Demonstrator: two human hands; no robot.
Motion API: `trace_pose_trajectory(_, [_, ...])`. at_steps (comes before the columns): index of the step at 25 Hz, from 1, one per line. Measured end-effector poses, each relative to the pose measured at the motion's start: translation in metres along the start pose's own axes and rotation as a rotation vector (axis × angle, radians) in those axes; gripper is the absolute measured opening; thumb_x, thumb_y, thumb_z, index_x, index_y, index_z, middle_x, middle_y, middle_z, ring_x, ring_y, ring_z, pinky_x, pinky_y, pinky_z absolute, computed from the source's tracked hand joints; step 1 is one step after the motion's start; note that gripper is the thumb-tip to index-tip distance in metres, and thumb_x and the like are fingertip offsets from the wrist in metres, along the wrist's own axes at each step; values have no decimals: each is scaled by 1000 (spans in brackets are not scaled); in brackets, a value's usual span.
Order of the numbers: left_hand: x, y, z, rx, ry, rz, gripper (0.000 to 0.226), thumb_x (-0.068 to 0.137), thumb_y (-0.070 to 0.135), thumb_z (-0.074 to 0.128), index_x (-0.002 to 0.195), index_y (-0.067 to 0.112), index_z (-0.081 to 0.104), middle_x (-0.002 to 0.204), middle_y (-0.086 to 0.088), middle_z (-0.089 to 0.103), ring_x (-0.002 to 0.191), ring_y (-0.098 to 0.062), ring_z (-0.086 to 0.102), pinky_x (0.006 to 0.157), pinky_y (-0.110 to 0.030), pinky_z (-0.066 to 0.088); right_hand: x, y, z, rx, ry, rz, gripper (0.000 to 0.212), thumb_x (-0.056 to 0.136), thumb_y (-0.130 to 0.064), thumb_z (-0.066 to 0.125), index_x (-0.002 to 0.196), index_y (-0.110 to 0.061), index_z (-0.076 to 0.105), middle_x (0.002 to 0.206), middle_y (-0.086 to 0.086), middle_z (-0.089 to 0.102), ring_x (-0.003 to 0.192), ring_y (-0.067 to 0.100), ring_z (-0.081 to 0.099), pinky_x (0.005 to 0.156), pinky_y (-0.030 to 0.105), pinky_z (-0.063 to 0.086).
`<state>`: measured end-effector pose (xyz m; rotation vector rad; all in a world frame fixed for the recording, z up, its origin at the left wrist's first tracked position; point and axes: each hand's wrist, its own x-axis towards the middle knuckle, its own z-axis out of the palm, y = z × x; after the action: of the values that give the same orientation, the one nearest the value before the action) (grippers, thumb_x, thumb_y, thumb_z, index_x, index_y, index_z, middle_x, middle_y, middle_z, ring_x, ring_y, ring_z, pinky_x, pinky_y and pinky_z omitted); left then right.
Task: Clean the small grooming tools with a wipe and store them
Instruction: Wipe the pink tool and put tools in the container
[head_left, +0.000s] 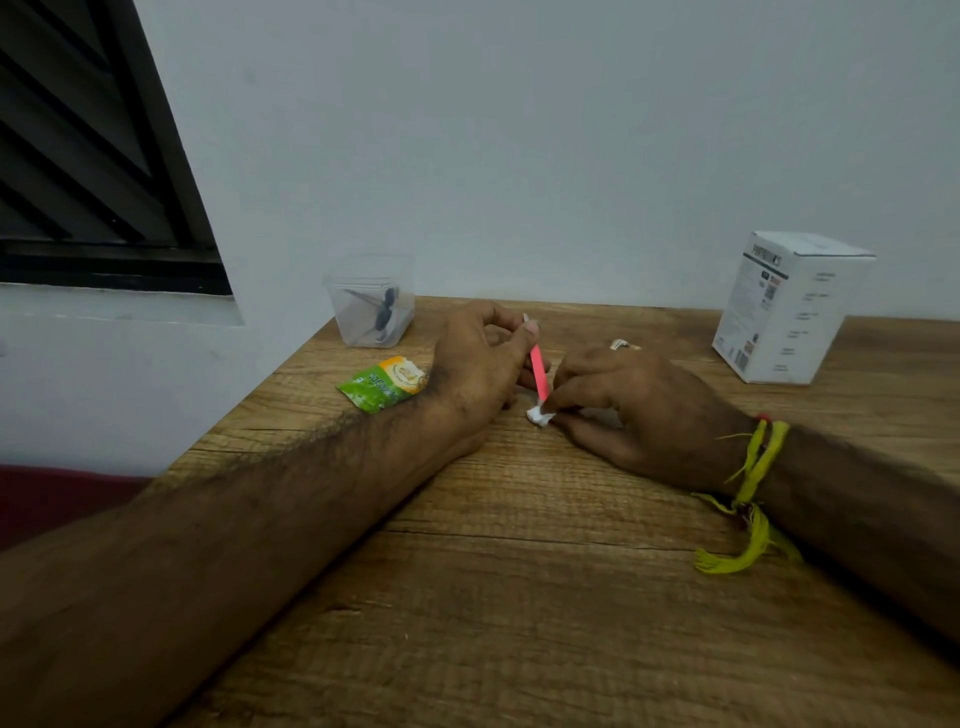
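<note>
My left hand (480, 366) pinches the upper end of a thin pink grooming tool (539, 374), which slants down toward the table. My right hand (631, 402) pinches a crumpled white wipe (539, 415) around the tool's lower tip, just above the wooden table (519, 571). A clear plastic cup (371, 301) stands at the table's back left corner with small dark scissors (382, 312) inside. Part of the wipe is hidden under my right fingers.
A torn green and orange sachet (382, 384) lies left of my left wrist. A white cardboard box (789, 306) stands at the back right. A small metallic object (621, 344) peeks out behind my right hand. The wall and a window border the table.
</note>
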<state>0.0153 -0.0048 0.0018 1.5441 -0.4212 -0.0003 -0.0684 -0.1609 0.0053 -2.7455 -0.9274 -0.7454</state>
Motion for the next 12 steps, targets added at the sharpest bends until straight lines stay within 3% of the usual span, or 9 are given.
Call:
trace_pose_trajectory(6, [3,-4,-2,18,23,3,10,97,18,63,94,9,59,80,-17,74,55,-19,67,39,-20,39,2,-6,-2,69,-39,43,30,93,-35,54,100,-17,76,91,-5,69,82,10,63,71,35,52])
trace_pose_trajectory(8, [3,-6,0,7,25,-11,10,97,17,63,96,8,59,79,-17,74,54,-18,66,39,-20,40,2,-5,-2,123,-43,79,22,92,-31,60,97,-18,77,87,-7,68,78,8,61,70,35,51])
trace_pose_trajectory(12, [-2,-6,0,13,-9,-15,15,94,13,67,104,4,62,74,-11,73,56,-17,67,44,-21,47,1,-5,1,105,-8,100,16,91,-27,63,96,-18,76,91,-12,65,78,0,54,72,23,46])
